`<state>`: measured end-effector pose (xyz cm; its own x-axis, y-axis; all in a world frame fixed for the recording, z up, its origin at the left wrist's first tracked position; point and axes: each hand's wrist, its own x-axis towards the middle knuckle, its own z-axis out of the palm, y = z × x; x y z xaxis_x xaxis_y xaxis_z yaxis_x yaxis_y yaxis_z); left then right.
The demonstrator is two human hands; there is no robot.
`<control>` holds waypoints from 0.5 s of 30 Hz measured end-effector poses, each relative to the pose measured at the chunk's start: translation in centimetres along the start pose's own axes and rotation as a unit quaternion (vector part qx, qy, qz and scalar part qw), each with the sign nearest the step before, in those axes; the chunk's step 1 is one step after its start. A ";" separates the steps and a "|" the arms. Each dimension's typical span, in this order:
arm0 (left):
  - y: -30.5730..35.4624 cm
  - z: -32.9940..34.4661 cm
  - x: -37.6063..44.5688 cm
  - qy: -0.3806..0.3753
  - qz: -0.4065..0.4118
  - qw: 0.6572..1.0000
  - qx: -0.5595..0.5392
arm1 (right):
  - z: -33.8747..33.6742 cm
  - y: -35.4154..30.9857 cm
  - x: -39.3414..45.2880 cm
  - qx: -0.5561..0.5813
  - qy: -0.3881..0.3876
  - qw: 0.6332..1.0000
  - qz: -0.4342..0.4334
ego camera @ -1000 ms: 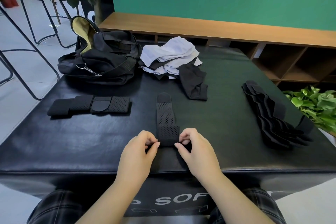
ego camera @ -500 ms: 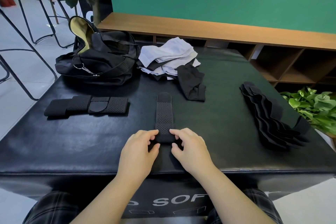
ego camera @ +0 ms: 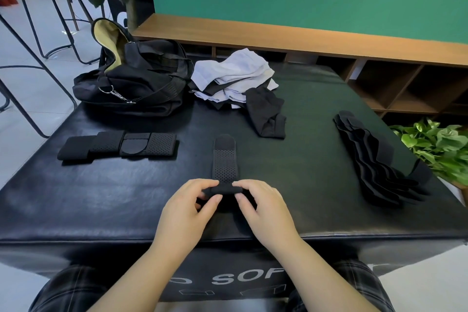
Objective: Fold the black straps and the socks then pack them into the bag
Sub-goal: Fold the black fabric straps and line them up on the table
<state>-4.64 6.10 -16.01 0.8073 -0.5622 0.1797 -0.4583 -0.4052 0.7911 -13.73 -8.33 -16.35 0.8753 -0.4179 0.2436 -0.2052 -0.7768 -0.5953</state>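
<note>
A second earlier both hands pinched the near end of the strap (ego camera: 224,162), which lay flat and pointing away from the person. By this moment that end had been rolled over on itself into a small tight roll, and the flat part left beyond it looked shorter. The left hand (ego camera: 188,208) and the right hand (ego camera: 263,206) each had a closed grip on one end of the roll, fingertips curled over it and thumbs beneath, near the front edge of the counter (ego camera: 76,197).

The fold of this strap was thus under way, not finished; it probably needed rolling on toward the rounded far tab.

One folded strap (ego camera: 119,145) lay to the left, just in front of the open bag (ego camera: 134,86). A fanned pile of straps (ego camera: 374,162) waited on the right, and the socks (ego camera: 235,76) sat unfolded beside the bag. Nothing seen suggested packing had begun.
</note>
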 end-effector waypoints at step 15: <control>-0.1 0.4 -0.3 0.032 -0.047 0.997 -0.048 | -0.3 -0.1 -0.5 0.050 0.007 0.997 0.052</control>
<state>-4.95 5.98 -16.42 0.8688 -0.4760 0.1363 -0.3439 -0.3821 0.8577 -14.27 -8.18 -16.23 0.8454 -0.5004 0.1869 -0.2486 -0.6782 -0.6915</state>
